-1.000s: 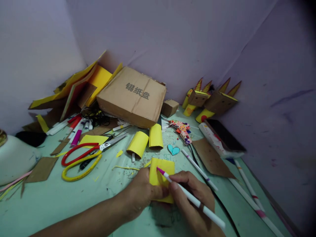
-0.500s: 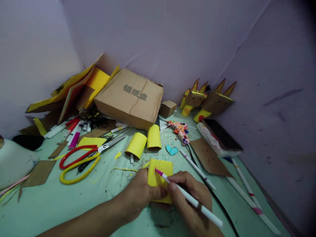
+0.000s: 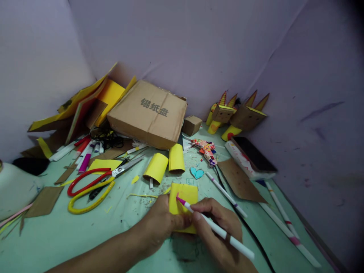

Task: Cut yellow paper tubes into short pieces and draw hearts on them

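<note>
My left hand [image 3: 162, 220] is closed on a yellow paper-covered piece [image 3: 189, 192], with the thumb across its front. In my right hand [image 3: 220, 231] is a white felt-tip pen [image 3: 218, 228] with a magenta tip and a dark band. Its tip touches the upper left of the yellow face, beside a small pinkish mark. Just beyond stand two yellow paper-covered tubes [image 3: 156, 167], one leaning. A blue paper heart [image 3: 196, 173] lies a little past the yellow piece.
Red-and-yellow-handled scissors [image 3: 93, 184] lie to the left, with several markers [image 3: 85, 161] behind. A cardboard box [image 3: 148, 113] and cardboard sheets [image 3: 82, 102] stand at the back. On the right are a patterned glue gun [image 3: 207, 151], its black cord [image 3: 256, 237], a phone [image 3: 253, 151] and horned cardboard figures [image 3: 246, 115].
The pen tip has shifted very slightly on the yellow face, and the pinkish mark beside it looks a bit longer. The whole view has drifted a few pixels.
</note>
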A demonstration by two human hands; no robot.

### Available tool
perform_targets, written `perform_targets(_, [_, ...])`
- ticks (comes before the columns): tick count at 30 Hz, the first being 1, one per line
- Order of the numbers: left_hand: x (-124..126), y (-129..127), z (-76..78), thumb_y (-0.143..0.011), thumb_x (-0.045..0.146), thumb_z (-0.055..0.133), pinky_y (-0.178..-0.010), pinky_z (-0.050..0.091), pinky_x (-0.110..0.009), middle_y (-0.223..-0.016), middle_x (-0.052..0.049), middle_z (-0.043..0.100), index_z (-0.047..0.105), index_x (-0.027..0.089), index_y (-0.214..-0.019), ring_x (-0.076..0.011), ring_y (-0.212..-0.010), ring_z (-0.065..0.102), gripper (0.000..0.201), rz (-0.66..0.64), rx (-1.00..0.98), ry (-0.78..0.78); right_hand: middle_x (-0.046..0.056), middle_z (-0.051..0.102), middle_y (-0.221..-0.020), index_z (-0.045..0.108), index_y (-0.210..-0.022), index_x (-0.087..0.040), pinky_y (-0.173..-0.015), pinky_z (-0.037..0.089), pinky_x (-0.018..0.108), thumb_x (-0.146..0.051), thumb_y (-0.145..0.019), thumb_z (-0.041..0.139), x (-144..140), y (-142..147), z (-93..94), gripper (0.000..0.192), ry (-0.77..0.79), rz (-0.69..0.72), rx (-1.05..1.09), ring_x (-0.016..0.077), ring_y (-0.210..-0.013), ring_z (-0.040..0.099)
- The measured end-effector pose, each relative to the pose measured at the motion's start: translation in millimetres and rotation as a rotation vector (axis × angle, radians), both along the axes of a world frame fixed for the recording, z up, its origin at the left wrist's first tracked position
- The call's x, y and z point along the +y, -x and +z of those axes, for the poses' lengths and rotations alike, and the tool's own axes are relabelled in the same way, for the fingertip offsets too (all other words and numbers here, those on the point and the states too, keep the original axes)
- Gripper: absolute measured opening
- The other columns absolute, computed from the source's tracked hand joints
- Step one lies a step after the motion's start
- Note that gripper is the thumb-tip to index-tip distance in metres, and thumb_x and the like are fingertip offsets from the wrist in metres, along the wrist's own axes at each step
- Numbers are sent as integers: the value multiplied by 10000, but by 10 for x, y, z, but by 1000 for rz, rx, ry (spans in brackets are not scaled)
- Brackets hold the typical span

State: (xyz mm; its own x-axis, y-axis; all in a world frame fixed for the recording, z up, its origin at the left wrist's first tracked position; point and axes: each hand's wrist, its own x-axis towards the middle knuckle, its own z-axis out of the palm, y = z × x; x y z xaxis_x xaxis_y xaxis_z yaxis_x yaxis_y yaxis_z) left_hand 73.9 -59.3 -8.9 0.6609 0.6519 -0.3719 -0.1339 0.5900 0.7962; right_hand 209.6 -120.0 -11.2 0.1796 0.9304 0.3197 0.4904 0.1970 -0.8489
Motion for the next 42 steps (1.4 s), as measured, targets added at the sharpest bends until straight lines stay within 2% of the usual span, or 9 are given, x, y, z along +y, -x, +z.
perform_targets(3, [0, -8, -47, -546, 311, 820, -730, 477, -346, -853, -94, 702, 673, 119, -873, -259, -825, 629, 407, 8, 9, -11, -12, 626, -557, 678, -778, -193, -373, 389, 177, -270, -793, 582, -2, -23, -35, 123, -12, 16, -35, 107, -411, 545])
perform_targets(8, [-3, -11, -15, -566, 342, 808, -681, 468, -324, -826, -112, 698, 667, 96, -845, -244, -781, 621, 398, -11, 6, -33, -33, 566, -480, 661, -755, -188, -369, 363, 181, -288, -807, 548, 0, 25, 17, 160, 1, -54, 50, 99, -376, 502])
perform_targets(13, [-5, -16, -20, -568, 299, 805, -686, 470, -325, -853, -113, 703, 655, 101, -891, -247, -788, 631, 407, -8, -11, -13, -39, 568, -467, 652, -731, -186, -350, 356, 180, -251, -793, 549, 3, 27, 29, 137, -3, 27, 25, 97, -354, 495])
perform_targets(17, [3, -19, -14, -551, 275, 813, -674, 471, -300, -803, -81, 696, 654, 111, -857, -223, -764, 624, 382, 12, -16, -22, -42, 556, -461, 647, -697, -201, -365, 345, 190, -283, -793, 544, 16, 71, 49, 163, -15, -89, 62, 98, -364, 490])
perform_targets(22, [-3, -8, -8, -527, 259, 826, -663, 478, -289, -761, -55, 684, 653, 115, -846, -199, -725, 616, 390, 56, 4, 2, -43, 561, -462, 655, -714, -202, -364, 339, 195, -297, -790, 550, 21, 97, 69, 161, -29, -152, 46, 99, -367, 495])
perform_targets(29, [4, -27, 32, -542, 311, 827, -683, 474, -292, -799, -72, 689, 655, 111, -843, -213, -766, 618, 401, 42, 32, -34, -38, 589, -496, 659, -761, -195, -361, 359, 178, -252, -799, 557, 13, 35, 18, 123, -51, -29, -7, 94, -373, 515])
perform_targets(35, [1, -32, -28, -503, 304, 833, -663, 484, -313, -744, -61, 684, 670, 124, -834, -227, -733, 624, 410, 51, 42, -2, -43, 560, -460, 643, -706, -200, -362, 357, 187, -300, -795, 543, 17, 95, 58, 167, -24, -166, 77, 100, -367, 502])
perform_targets(40, [2, -38, 9, -523, 320, 824, -685, 477, -317, -803, -99, 699, 669, 101, -814, -233, -768, 617, 397, 40, 43, -31, -46, 565, -461, 649, -738, -193, -347, 351, 174, -258, -797, 551, 20, 52, 25, 132, -39, -33, 27, 93, -355, 505])
perform_targets(42, [4, -41, 16, -534, 319, 822, -676, 470, -300, -796, -90, 697, 668, 102, -820, -219, -760, 613, 390, 42, 37, -45, -43, 580, -477, 649, -747, -192, -353, 362, 172, -249, -800, 552, 24, 34, 19, 125, -58, -27, 9, 95, -366, 518])
